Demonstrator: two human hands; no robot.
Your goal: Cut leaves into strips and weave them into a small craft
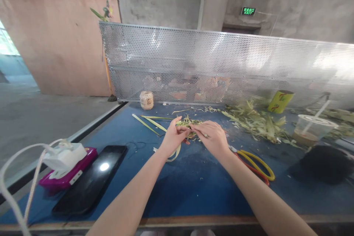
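Observation:
My left hand [174, 136] and my right hand [211, 136] meet above the blue table [199, 191], their fingertips nearly touching. Both have bent fingers pinched on thin plant strips, partly hidden by the fingers. A tangle of green-yellow fibres [189, 121] lies just behind them. Flat pale green leaf strips [155, 122] stretch out to the left of my left hand, and a pale strip [174, 156] curls below it. Scissors with yellow and red handles [256, 164] rest beside my right wrist.
At the left are a black phone [92, 180] and a purple power strip [59, 180] with white chargers. A jar [146, 100] stands near the perforated metal screen [166, 51]. Husks [254, 120], a yellow-green can [280, 101], a plastic cup [311, 131] and a black item [326, 164] sit right.

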